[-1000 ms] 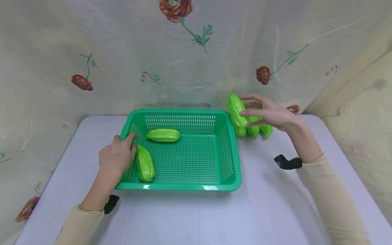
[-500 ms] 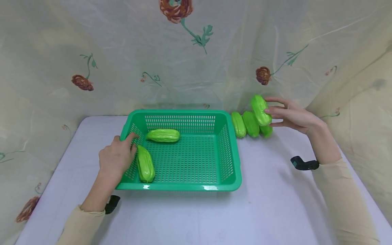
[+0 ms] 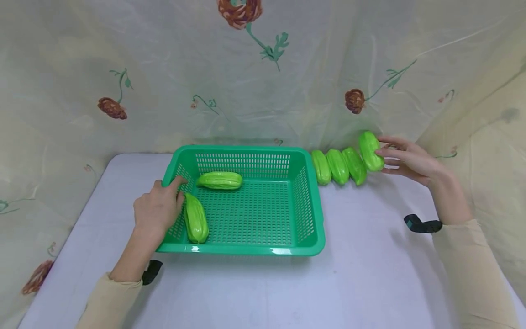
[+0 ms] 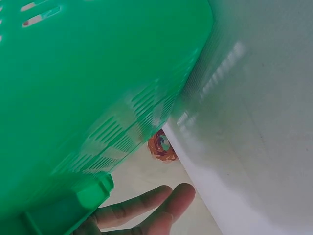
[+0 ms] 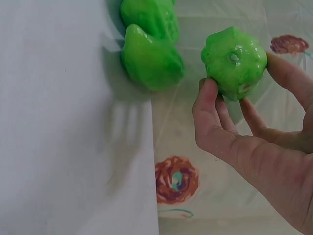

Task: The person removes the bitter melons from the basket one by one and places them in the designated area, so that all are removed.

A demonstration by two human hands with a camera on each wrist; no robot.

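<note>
1. Presently pinching a green gourd [image 3: 371,151] with the fingertips of the right hand [image 3: 411,161], seemingly above the table [image 3: 263,288].
2. Gripping the rim of the basket [image 3: 240,251] with the left hand [image 3: 155,208]; inside, to its right, two gourds [image 3: 220,181].
3. Could perhaps drop the gourd, through fingertip hold on shiny skin.
4. Could also knock the row of three gourds [image 3: 338,167], just left of the right hand, by lowering too near.

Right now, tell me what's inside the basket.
In the basket, one gourd lies crosswise toward the back left, and another gourd lies along the left side. The left hand grips that side. Whatever is directly beneath the gourds or hand is covered.
</note>
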